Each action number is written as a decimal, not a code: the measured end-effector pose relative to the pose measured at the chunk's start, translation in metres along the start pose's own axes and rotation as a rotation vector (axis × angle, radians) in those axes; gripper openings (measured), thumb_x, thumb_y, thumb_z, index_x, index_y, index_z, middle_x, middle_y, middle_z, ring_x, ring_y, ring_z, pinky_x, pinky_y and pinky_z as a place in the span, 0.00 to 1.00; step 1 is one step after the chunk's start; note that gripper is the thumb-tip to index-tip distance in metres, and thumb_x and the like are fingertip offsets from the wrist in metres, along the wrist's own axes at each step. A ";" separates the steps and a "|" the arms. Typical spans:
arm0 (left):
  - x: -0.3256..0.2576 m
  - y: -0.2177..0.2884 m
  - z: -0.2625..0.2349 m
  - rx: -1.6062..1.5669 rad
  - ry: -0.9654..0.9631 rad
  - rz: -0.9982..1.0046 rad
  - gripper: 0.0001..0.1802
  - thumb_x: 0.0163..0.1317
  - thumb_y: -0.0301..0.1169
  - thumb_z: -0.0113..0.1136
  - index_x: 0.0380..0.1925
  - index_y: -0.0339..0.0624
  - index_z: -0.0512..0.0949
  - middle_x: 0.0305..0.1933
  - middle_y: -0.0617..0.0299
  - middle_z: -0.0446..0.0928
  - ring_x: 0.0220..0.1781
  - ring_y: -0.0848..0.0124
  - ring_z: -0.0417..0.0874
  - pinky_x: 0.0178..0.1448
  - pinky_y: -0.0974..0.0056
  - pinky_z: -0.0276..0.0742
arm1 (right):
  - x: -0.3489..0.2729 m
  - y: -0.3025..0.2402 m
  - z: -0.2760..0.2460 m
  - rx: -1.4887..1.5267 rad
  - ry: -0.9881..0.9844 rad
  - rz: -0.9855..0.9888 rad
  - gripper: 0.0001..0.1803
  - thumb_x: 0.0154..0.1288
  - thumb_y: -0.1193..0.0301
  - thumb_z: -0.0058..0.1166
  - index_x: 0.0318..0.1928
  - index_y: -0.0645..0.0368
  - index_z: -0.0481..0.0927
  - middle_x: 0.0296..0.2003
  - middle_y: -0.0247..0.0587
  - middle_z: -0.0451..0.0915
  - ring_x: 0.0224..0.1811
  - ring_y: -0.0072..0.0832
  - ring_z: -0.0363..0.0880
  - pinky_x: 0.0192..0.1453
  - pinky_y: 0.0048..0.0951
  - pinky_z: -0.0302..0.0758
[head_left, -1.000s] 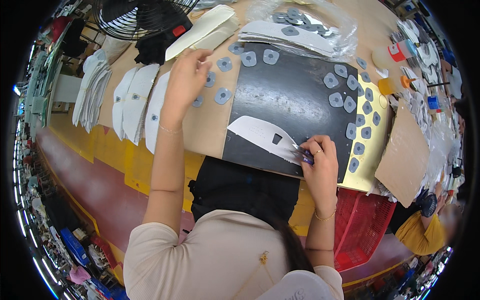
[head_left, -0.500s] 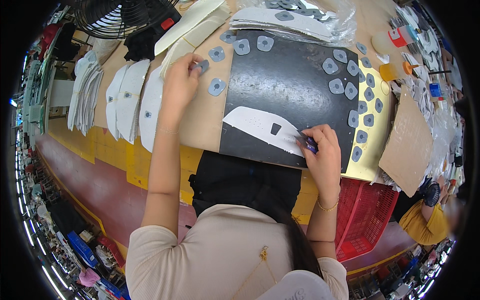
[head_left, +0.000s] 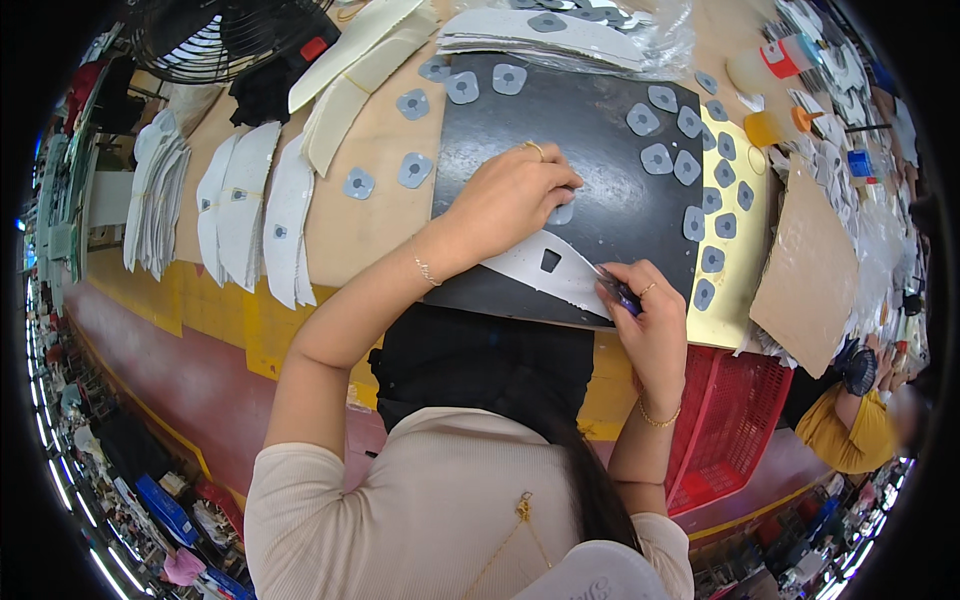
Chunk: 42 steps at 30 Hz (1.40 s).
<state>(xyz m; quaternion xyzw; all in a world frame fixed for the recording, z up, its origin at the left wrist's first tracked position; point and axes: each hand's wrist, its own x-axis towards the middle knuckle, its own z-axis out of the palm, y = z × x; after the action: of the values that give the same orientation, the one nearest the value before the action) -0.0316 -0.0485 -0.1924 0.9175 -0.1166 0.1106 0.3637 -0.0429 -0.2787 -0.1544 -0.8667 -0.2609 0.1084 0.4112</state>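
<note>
A white die-cut panel (head_left: 530, 275) with a dark four-sided cutout lies near the front edge of the black board (head_left: 600, 120). Above its upper edge, my left hand (head_left: 515, 195) pinches a grey rounded patch (head_left: 562, 213); the hand covers the panel's left part. My right hand (head_left: 645, 310) is closed around a small tool with a dark purple handle (head_left: 626, 298), beside the panel's right end. The fingers hide the tool's kind. More grey patches (head_left: 657, 158) with dark centres are spread on the board's right side, and others on the table to the left.
Stacks of white panels (head_left: 240, 205) and cream panels (head_left: 360, 90) lie on the left, near a black fan (head_left: 210, 40). A yellow sheet (head_left: 735, 290) with patches borders the board. Beyond are bottles (head_left: 775, 125) and cardboard (head_left: 805, 265). A red crate (head_left: 730, 430) stands below.
My left hand has carried a grey patch from the table at left to above the white panel. A patch formerly hidden by that hand now shows. My right hand stays at the panel's end.
</note>
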 end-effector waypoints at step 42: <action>-0.116 0.119 -0.076 -1.187 0.025 -0.631 0.33 0.65 0.15 0.56 0.69 0.41 0.58 0.48 0.54 0.82 0.50 0.76 0.81 0.55 0.70 0.74 | -0.022 -0.060 -0.004 0.242 -0.029 -0.276 0.17 0.44 0.74 0.73 0.38 0.59 0.88 0.33 0.35 0.79 0.30 0.27 0.81 0.32 0.27 0.77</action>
<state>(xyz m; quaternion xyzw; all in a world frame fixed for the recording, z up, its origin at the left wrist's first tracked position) -0.1858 -0.0643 -0.0954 0.5508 0.1204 -0.0732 0.8227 -0.0821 -0.2615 -0.1064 -0.7653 -0.3681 0.0940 0.5195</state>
